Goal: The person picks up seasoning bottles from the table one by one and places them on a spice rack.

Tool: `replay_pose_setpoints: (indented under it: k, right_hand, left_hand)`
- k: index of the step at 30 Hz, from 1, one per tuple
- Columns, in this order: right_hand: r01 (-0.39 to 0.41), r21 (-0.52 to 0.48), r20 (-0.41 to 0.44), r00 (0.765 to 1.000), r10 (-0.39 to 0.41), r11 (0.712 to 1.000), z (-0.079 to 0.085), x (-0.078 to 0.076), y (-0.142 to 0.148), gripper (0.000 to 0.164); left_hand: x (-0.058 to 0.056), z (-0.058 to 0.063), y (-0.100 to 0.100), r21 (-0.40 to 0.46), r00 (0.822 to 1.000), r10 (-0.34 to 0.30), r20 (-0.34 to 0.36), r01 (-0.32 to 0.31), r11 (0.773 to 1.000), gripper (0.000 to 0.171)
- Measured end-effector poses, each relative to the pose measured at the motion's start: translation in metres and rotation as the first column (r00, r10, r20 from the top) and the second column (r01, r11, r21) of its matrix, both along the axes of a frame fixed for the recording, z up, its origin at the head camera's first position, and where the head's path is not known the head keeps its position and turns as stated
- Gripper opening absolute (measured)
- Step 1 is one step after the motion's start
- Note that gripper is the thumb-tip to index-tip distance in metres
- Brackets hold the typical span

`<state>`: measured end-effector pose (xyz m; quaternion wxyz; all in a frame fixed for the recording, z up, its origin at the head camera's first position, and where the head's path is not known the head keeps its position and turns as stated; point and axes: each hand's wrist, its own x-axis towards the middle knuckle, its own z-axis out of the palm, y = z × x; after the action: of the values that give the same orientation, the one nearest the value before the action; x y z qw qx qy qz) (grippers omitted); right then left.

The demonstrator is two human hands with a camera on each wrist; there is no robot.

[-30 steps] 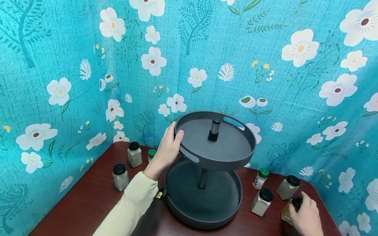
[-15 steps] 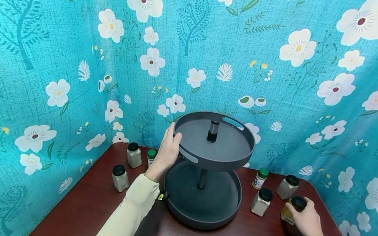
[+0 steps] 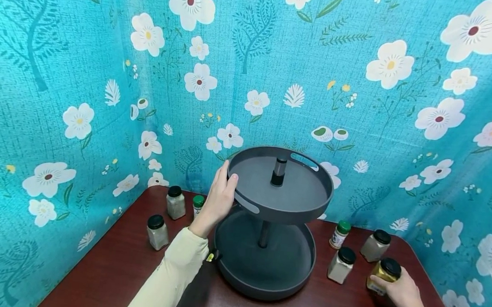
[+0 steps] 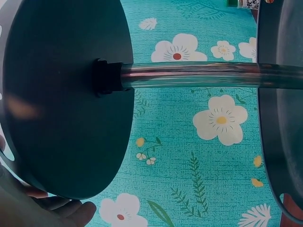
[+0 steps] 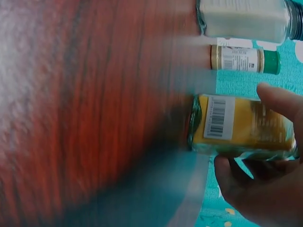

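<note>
Blue flowered cloth point(image 3: 312, 120) hangs behind a dark red table point(image 3: 110, 263), and here's the left hand point(image 3: 219, 194) gripping the left rim of the upper tray point(image 3: 254, 178) on a two-tier stand point(image 3: 281, 265), while at the right the right hand point(image 3: 405, 290) pinches a yellow jar point(image 5: 244, 120) between thumb and fingers, a pale jar point(image 3: 339, 271) just to its left

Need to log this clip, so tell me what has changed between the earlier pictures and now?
The right hand has moved lower and to the right, from partly covering the black lid to gripping the sides of the yellow jar; the jar shows no clear shift. The left hand still holds the upper tray, and the other jars stayed in place.
</note>
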<state>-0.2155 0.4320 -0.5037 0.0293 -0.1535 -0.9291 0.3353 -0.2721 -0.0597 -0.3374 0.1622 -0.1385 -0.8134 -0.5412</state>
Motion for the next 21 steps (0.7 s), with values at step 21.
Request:
replay_pose_setpoints:
  k: [21]
  right_hand:
    - [-0.141,-0.039,0.015,0.990,0.142,0.989,-0.012,-0.007,0.015,0.081]
  left_hand:
    - [-0.001,-0.002,0.000,0.017,1.000,0.000,-0.030,0.000,1.000,0.057]
